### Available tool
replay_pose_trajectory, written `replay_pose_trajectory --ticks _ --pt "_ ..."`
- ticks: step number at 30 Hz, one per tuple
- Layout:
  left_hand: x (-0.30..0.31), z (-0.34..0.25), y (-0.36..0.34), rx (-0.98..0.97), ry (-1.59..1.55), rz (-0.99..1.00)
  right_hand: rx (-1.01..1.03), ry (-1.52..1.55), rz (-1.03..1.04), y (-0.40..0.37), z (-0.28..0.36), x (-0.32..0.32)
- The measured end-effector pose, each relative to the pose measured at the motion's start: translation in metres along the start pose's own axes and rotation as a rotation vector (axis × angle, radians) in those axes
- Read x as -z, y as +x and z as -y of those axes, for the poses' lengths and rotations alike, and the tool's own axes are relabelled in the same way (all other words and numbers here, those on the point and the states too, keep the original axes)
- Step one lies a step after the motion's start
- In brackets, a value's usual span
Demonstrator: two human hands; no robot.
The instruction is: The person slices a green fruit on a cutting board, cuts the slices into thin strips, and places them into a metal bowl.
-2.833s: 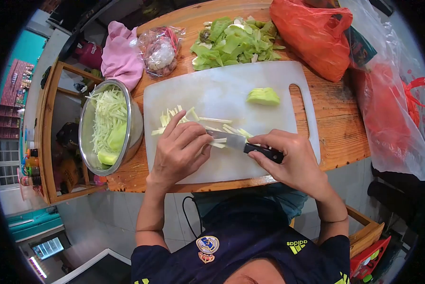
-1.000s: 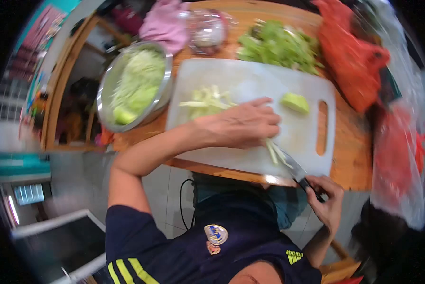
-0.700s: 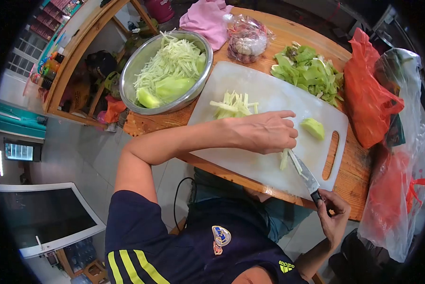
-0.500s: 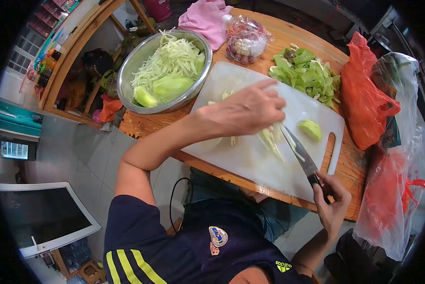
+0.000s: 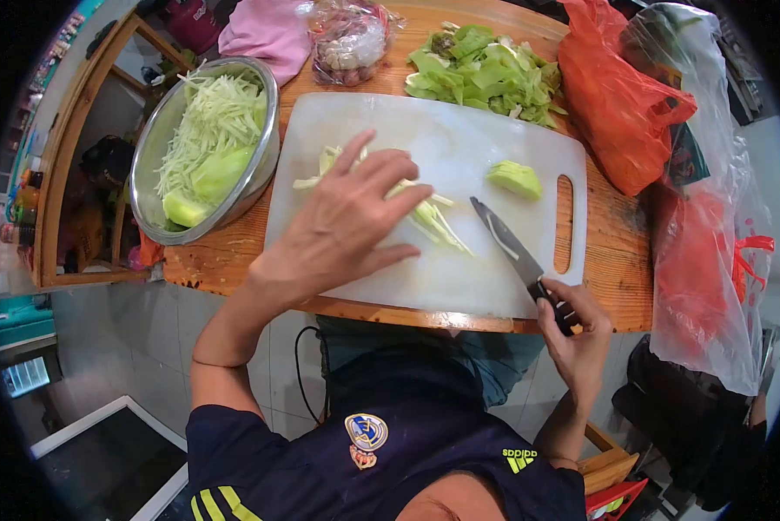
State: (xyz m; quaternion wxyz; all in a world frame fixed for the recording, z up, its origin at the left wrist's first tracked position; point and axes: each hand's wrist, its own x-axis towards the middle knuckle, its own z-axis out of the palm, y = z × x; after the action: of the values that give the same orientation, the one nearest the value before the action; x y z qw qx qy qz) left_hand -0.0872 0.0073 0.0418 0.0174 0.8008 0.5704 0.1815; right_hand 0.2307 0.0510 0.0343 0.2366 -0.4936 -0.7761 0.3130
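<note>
My left hand [image 5: 342, 221] hovers over the white cutting board [image 5: 459, 143], fingers curled on a bunch of pale green strips [image 5: 433, 221] that trail from under it. My right hand [image 5: 572, 334] grips the black handle of a knife [image 5: 516, 252] at the board's near right edge; the blade points up and left, with a thin strip stuck on it. A green fruit chunk [image 5: 514, 178] lies on the board near the handle slot. A few more strips [image 5: 325, 165] lie behind my left hand.
A steel bowl [image 5: 264, 148] of shredded green strips and chunks stands left of the board. Green peels [image 5: 485, 74] are heaped behind it. A pink cloth [image 5: 264, 35], a clear bag [image 5: 351, 39], an orange bag [image 5: 616, 95] and more plastic bags [image 5: 711, 226] crowd the wooden table [image 5: 616, 260].
My left hand gathered the cut strips and lifted them off the board toward the left. The knife has drawn back toward the board's near right edge.
</note>
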Motion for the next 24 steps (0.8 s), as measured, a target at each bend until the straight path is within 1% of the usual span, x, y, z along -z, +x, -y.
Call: replay_pose_trajectory --ticks 3,5,7,8,10,11,12,15,16,17,18,19,21,23,24 --pt "-0.018 -0.002 0.007 -0.064 -0.031 0.025 -0.069 0.065 0.017 -0.013 -0.004 -0.008" --pt "-0.025 0.003 0.011 -0.088 -0.005 0.021 -0.052 0.077 0.012 -0.014 0.000 -0.015" --pt "-0.029 0.008 0.016 -0.098 -0.030 0.070 -0.003 0.104 0.027 -0.011 0.004 -0.026" --pt "-0.028 0.011 0.015 -0.094 -0.037 0.095 -0.019 0.130 0.036 -0.009 0.007 -0.029" --pt "-0.028 0.013 0.012 -0.082 0.030 0.081 0.023 0.149 0.062 -0.003 0.011 -0.035" --pt "-0.026 0.013 0.010 -0.083 0.057 0.073 0.039 0.152 0.069 -0.001 0.013 -0.035" --pt "-0.019 0.011 0.008 -0.075 0.071 0.012 0.073 0.106 0.100 0.002 0.017 -0.031" --pt "0.021 0.009 -0.007 -0.066 -0.105 -0.121 0.126 0.083 0.062 0.008 0.027 -0.025" --pt "0.039 0.011 -0.013 0.039 -0.063 -0.135 0.112 0.097 0.025 0.010 0.028 -0.024" --pt "0.058 0.017 -0.021 0.144 -0.022 -0.150 0.142 0.080 0.008 0.012 0.024 -0.021" --pt "0.073 0.031 -0.028 0.208 0.038 -0.182 0.133 0.084 -0.016 0.014 0.020 -0.020" --pt "0.089 0.052 -0.035 0.271 0.095 -0.216 0.124 0.086 -0.042 0.015 0.017 -0.019" --pt "0.107 0.101 -0.058 0.544 0.231 -0.196 0.112 0.078 -0.054 0.015 0.014 -0.018" --pt "0.119 0.143 -0.075 0.822 0.326 -0.023 0.100 0.080 -0.058 0.015 0.011 -0.018" --pt "0.119 0.154 -0.077 0.840 0.250 -0.030 0.093 0.086 -0.056 0.015 0.009 -0.018"
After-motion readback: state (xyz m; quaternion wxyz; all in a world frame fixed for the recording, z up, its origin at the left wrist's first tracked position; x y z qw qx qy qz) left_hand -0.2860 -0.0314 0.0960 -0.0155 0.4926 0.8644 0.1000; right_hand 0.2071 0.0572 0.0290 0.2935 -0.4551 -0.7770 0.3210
